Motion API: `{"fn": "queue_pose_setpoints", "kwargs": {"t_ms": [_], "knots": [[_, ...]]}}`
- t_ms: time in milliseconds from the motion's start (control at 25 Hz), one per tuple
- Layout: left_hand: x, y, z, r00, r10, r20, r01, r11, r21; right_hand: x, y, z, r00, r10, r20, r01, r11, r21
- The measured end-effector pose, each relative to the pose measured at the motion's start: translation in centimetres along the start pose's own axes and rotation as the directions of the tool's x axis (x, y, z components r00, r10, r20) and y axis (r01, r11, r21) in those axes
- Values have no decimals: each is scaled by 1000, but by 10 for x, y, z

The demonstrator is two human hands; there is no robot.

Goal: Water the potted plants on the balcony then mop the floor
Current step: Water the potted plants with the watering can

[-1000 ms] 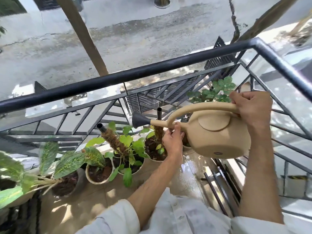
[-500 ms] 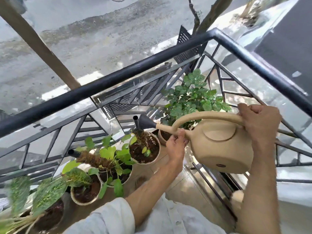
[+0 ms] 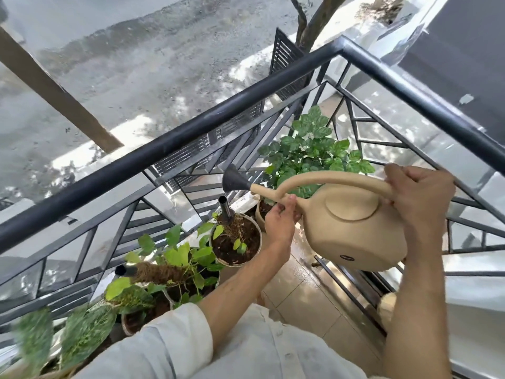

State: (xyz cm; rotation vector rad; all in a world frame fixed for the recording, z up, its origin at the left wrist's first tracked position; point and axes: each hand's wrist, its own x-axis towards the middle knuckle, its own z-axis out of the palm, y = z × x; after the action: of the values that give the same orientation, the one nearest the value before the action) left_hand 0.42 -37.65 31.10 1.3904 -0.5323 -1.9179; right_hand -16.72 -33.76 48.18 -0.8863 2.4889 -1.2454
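I hold a beige watering can (image 3: 352,231) above the balcony floor. My right hand (image 3: 418,192) grips the rear of its curved handle. My left hand (image 3: 281,222) is curled around the base of the spout. The dark rose (image 3: 233,181) points left toward the railing, above a round pot with a metal stake (image 3: 236,242). A bushy green plant (image 3: 308,149) stands in the corner behind the can. More potted plants (image 3: 180,266) line the railing to the left. No water is visibly pouring.
A dark metal railing (image 3: 169,149) with glass panels wraps the corner. The tiled floor (image 3: 300,294) looks wet beside the pots. A sliding-door track (image 3: 352,285) runs along the right. The street lies far below.
My view has swung right and down toward the corner. The can has moved right, its rose now over the staked pot near the bushy plant. Both hands keep their grip.
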Motion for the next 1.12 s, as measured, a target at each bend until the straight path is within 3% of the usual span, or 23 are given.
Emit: {"fn": "queue_pose_setpoints", "kwargs": {"t_ms": [360, 760, 1000, 1120], "knots": [[-9, 12, -22, 996, -37, 83, 42, 997, -65, -18, -1, 10, 1000, 10, -20, -10, 1000, 6], [-20, 3, -34, 994, -61, 91, 60, 998, 12, -40, 17, -2, 989, 123, -87, -121, 992, 28], [-14, -11, -30, 992, -76, 104, 70, 996, 63, -44, 33, -6, 978, 200, -63, -195, 977, 84], [14, -19, -30, 992, -75, 104, 64, 992, 110, -36, 46, 11, 969, 245, 16, -246, 966, 77]]}}
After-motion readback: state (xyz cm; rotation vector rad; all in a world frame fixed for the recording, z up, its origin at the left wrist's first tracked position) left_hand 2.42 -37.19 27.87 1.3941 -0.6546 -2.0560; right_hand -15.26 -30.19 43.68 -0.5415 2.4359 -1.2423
